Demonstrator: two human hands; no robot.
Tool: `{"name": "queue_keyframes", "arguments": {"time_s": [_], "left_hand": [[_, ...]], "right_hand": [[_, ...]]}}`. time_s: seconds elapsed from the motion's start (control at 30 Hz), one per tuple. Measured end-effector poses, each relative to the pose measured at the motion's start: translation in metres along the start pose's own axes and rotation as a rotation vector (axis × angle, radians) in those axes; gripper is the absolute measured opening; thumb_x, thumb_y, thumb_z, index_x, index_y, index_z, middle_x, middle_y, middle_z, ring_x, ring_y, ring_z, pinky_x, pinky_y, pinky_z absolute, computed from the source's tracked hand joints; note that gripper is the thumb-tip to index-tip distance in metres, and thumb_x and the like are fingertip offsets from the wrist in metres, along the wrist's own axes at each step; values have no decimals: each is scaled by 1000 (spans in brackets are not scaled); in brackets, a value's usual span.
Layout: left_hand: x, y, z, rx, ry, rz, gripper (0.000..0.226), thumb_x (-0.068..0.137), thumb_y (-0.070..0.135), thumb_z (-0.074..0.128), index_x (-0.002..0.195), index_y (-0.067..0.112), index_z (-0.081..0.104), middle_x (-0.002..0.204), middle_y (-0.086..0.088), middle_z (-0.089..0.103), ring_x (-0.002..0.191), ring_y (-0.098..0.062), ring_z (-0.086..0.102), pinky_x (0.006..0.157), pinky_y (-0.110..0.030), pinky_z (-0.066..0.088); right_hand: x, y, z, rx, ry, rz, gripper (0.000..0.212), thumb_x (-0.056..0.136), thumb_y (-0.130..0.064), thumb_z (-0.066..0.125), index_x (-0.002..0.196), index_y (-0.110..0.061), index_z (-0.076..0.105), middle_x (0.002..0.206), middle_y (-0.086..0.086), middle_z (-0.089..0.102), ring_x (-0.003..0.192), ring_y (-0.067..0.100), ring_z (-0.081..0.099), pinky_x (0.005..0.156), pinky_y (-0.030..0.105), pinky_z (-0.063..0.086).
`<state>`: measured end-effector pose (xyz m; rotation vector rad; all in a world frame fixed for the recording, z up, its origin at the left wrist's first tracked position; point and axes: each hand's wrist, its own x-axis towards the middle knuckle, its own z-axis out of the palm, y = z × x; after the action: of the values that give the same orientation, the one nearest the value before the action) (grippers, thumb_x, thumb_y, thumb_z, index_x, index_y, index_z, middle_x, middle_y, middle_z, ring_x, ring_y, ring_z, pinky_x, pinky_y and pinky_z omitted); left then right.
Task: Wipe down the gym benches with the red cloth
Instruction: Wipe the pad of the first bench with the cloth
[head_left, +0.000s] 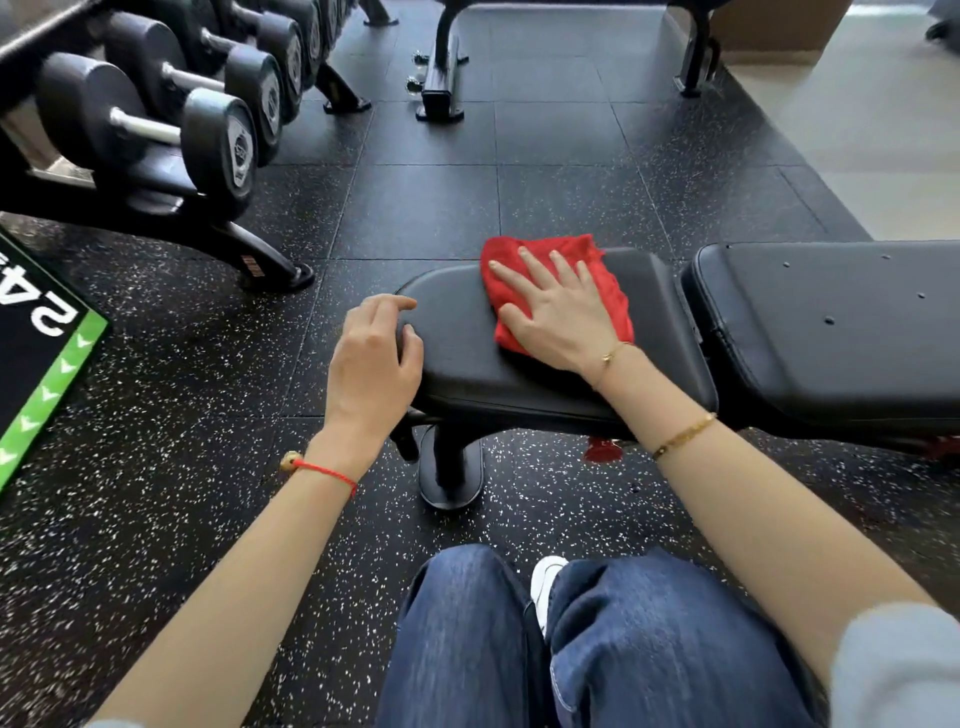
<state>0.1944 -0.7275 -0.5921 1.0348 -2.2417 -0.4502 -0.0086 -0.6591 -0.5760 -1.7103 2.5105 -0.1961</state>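
Red cloth (566, 275) (flat) under right hand (553, 317), bench seat (467, 358)

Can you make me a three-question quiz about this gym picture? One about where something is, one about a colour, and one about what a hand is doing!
1. Where is the red cloth?
A. On the floor
B. On the seat pad of the bench
C. On the dumbbell rack

2. What colour is the string bracelet on the left wrist?
A. Red
B. Blue
C. Green

3. What is the right hand doing?
A. Squeezing the cloth into a ball
B. Hanging in the air
C. Pressing flat on the cloth with straight fingers

Answers:
1. B, the cloth lies on the far part of the black seat pad.
2. A, a thin red string with a small bead circles that wrist.
3. C, the fingers are spread out straight on top of the cloth, while the left hand rests at the pad's end.
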Motion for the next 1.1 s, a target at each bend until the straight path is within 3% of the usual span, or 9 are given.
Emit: {"name": "queue_keyframes", "arguments": {"time_s": [0.13,0.2,0.33,0.57,0.7,0.83,1.0,1.1], "left_hand": [[3,9,7,16,-20,24,28,92,7,52,118,5,61,120,-13,62,114,-33,54,101,-45,43],[6,13,13,19,-35,38,27,92,9,53,118,7,62,121,-12,62,117,-32,53,103,-48,43],[8,18,25,43,-59,86,25,93,14,56,116,9,64,123,-8,63,119,-29,52,107,-42,38],[4,17,35,39,-31,91,27,93,14,54,118,11,64,126,-5,61,124,-27,50,111,-40,32],[3,17,36,34,-1,83,26,93,14,54,116,11,64,125,-5,62,122,-27,52,110,-41,34],[3,14,37,35,-5,99,28,92,14,53,118,11,64,126,-5,62,123,-27,52,111,-41,35],[3,13,39,36,10,100,28,94,15,52,118,12,64,127,-4,61,123,-25,51,111,-39,34],[3,14,40,33,25,90,26,94,17,52,117,13,64,125,-2,62,122,-25,52,111,-40,34]], "right_hand": [[-49,-15,5,-27,9,-202,60,93,-50,37,150,-47,21,163,-7,15,150,26,11,122,46,4],[-78,-2,5,-48,25,-216,63,89,-52,34,150,-48,19,163,-8,16,150,24,12,122,45,6],[-100,41,-1,-9,60,-56,63,88,-54,31,150,-49,22,163,-9,17,150,22,12,122,42,4],[-28,55,-9,18,13,190,56,97,-51,33,151,-48,18,165,-5,7,151,29,3,121,49,-1],[-36,24,-2,-1,10,16,58,95,-51,36,150,-48,18,164,-5,9,151,28,6,121,49,1],[-76,38,-2,-20,40,-114,63,87,-54,31,149,-50,22,162,-9,18,150,24,13,122,46,7],[-47,83,-9,-12,40,97,58,94,-52,33,150,-47,22,163,-6,14,150,27,10,122,47,5],[-4,78,-12,14,20,198,55,97,-50,31,151,-47,19,164,-6,10,150,29,7,121,49,1]]}}
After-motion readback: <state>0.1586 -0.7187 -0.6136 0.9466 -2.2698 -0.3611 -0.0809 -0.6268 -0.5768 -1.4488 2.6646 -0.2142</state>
